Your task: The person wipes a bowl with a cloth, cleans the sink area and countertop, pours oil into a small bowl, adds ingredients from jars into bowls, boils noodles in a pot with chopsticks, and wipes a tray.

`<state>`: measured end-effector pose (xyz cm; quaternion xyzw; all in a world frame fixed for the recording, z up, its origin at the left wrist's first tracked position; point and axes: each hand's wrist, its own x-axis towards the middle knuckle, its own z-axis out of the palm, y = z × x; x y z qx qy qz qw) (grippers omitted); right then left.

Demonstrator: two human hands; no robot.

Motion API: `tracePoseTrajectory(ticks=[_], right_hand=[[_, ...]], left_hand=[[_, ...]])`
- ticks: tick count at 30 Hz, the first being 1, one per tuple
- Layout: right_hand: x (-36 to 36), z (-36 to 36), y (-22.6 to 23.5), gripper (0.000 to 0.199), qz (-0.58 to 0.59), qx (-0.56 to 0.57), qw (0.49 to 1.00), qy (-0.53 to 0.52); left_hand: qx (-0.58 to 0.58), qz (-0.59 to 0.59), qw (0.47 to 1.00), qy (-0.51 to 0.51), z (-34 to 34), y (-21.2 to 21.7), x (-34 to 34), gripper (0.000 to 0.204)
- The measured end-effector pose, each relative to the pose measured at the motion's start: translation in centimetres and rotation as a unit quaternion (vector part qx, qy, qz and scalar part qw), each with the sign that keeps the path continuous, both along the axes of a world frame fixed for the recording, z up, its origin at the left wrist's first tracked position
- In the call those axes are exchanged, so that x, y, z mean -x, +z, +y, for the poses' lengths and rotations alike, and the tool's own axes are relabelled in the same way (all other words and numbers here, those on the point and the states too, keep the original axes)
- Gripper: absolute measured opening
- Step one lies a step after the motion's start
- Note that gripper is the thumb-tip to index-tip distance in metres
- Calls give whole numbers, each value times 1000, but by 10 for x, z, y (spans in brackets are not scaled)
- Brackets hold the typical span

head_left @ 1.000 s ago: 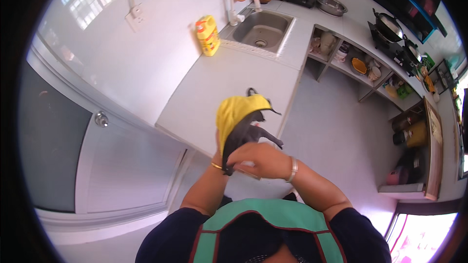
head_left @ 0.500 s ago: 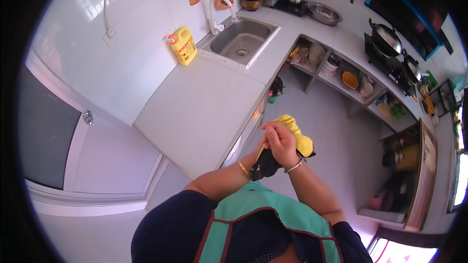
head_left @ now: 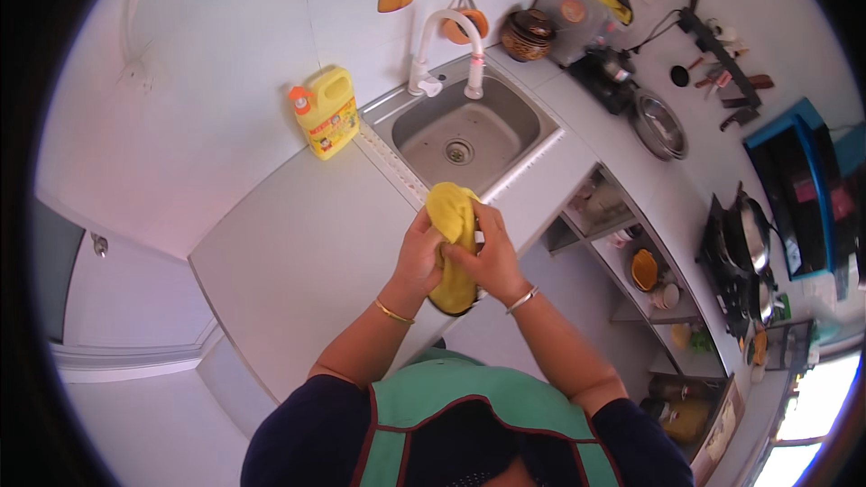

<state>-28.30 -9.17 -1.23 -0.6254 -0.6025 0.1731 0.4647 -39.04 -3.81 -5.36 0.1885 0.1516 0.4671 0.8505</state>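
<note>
A bunched yellow cloth (head_left: 454, 216) with a dark edge hangs between my two hands, over the front edge of the counter (head_left: 298, 252). My left hand (head_left: 420, 257) grips its left side, fingers curled into the fabric. On the other side my right hand (head_left: 492, 257) is closed on it too, thumb pressed toward the middle. The cloth's lower end droops below my fingers. Just beyond it lies the steel sink (head_left: 523, 171), with a white curved faucet (head_left: 451, 18) at its back.
A yellow jug with an orange cap (head_left: 329, 122) stands left of the sink, against the wall. Right of the sink are a lidded brown pot (head_left: 528, 33) and a steel basin (head_left: 658, 124). Open shelves (head_left: 645, 252) sit under the right counter. Pans (head_left: 750, 233) rest on the stove.
My hands have moved forward and left from above the floor to the counter's edge by the sink. The cloth now shows mostly yellow, with less black. The view has shifted toward the sink.
</note>
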Motion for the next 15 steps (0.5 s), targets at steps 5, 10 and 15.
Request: tracePoseTrajectory(ticks=[5, 10, 15], right_hand=[[-37, 113, -7, 35, 20, 124, 988, 91], [-61, 238, -28, 21, -166, -20, 976, 140], [-16, 379, 21, 17, 215, 21, 963, 161]], left_hand=[[-44, 203, 967, 149, 100, -17, -2, 26], [-49, 269, 925, 265, 180, -24, -9, 22], [-145, 395, 788, 450, 294, 35, 9, 26]])
